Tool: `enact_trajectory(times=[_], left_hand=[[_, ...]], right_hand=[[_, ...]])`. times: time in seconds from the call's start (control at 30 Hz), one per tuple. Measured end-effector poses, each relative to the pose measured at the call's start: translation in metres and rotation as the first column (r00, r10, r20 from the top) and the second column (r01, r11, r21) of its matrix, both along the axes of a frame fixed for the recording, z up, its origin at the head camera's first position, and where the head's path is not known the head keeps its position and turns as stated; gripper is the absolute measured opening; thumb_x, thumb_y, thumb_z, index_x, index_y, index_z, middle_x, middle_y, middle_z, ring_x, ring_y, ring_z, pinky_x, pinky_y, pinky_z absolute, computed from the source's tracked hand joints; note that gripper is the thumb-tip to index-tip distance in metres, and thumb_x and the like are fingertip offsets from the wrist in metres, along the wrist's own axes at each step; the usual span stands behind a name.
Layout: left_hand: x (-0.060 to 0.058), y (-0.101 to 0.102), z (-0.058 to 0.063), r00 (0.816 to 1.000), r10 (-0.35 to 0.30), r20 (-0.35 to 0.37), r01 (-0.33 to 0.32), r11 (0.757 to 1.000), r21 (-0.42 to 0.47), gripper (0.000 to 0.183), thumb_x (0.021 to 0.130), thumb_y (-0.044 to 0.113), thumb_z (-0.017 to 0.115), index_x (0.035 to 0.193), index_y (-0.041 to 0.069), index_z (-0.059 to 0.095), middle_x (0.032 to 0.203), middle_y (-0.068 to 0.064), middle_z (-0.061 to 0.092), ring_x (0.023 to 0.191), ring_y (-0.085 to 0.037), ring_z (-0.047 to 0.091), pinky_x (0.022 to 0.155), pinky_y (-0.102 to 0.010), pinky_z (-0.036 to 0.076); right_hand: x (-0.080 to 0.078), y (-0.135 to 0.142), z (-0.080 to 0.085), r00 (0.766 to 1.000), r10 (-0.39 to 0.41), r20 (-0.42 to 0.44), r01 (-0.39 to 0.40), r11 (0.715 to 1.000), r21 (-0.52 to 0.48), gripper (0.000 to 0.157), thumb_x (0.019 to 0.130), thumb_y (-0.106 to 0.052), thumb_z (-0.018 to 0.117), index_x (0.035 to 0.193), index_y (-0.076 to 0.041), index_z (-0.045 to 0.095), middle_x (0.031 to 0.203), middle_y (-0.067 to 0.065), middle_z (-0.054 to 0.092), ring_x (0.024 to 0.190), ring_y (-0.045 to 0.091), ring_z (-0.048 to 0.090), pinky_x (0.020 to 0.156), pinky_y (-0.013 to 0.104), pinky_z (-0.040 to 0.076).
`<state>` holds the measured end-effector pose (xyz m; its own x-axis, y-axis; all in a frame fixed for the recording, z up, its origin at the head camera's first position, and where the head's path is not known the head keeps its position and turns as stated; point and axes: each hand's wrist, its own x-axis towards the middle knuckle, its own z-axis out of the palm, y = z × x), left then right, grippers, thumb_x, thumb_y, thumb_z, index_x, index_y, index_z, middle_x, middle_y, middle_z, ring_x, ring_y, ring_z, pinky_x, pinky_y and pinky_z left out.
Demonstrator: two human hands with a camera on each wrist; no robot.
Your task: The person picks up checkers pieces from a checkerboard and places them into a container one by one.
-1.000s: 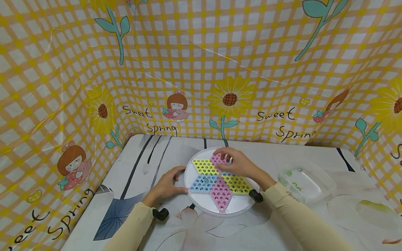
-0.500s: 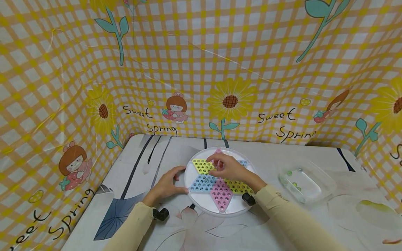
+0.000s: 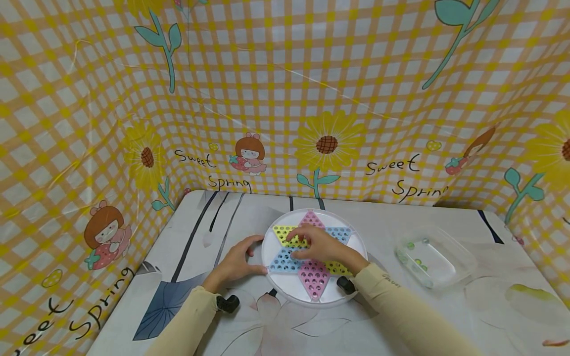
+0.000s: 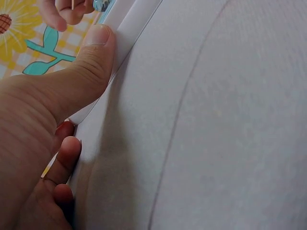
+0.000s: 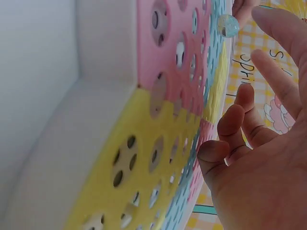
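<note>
A round white Chinese checkers board with a pink, yellow and blue star of holes lies on the table. My left hand rests at its left rim; the thumb touches the edge and the other fingers sit along the side. Over the middle of the board is my right hand, its fingers loosely bent and spread, with nothing between them. A clear marble with blue in it sits on the blue part of the star, close to the right thumb tip. The hand hides part of the star's centre.
To the right stands a clear plastic container with several marbles, mostly green, towards its left side. A checked cloth with sunflowers walls in the back and sides of the table.
My right hand has moved from the far pink point towards me and leftwards, over the blue area near the marble. The left hand has stayed at the rim.
</note>
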<state>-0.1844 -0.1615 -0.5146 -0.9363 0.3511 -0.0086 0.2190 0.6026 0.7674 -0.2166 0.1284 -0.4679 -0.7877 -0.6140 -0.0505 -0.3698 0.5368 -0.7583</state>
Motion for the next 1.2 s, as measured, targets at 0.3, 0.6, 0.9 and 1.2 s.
enact_trajectory(times=[0.3,0.6,0.9,1.2], left_hand=[[0.001,-0.001,0.000,1.000,-0.013,-0.014,0.013,1.000,-0.013,0.088,0.074,0.029,0.095,0.149,0.017,0.050,0.100,-0.003,0.053,0.091,-0.018,0.048,0.078,-0.034,0.040],[0.001,-0.001,0.000,1.000,-0.012,-0.019,0.012,1.000,-0.014,0.089,0.073,0.029,0.095,0.149,0.016,0.051,0.100,-0.003,0.054,0.091,-0.018,0.048,0.078,-0.035,0.040],[0.001,-0.001,-0.001,1.000,-0.008,-0.012,0.008,1.000,-0.015,0.090,0.072,0.029,0.095,0.149,0.017,0.050,0.100,-0.002,0.054,0.091,-0.018,0.048,0.080,-0.036,0.040],[0.001,-0.001,-0.002,1.000,-0.007,-0.012,0.007,1.000,-0.015,0.090,0.072,0.028,0.096,0.149,0.017,0.051,0.099,-0.003,0.053,0.090,-0.019,0.049,0.080,-0.036,0.040]], right_hand=[[0.000,-0.004,-0.007,0.999,0.036,-0.022,-0.035,0.999,0.041,0.026,0.088,-0.024,0.083,0.113,-0.021,0.075,0.117,0.007,0.060,0.108,0.025,0.053,0.096,0.048,0.045],[0.001,-0.004,-0.007,0.998,0.053,-0.040,-0.049,0.995,0.092,0.022,0.087,-0.019,0.083,0.108,-0.022,0.076,0.105,0.006,0.056,0.098,0.024,0.049,0.089,0.041,0.041],[0.001,-0.002,-0.009,0.995,0.066,-0.069,-0.060,0.994,0.091,0.016,0.086,-0.017,0.083,0.100,-0.022,0.076,0.103,0.005,0.058,0.098,0.024,0.049,0.089,0.042,0.039],[0.000,-0.003,-0.011,0.996,0.058,-0.066,-0.051,0.994,0.100,0.016,0.086,-0.016,0.083,0.098,-0.022,0.075,0.103,0.004,0.058,0.099,0.024,0.050,0.090,0.042,0.040]])
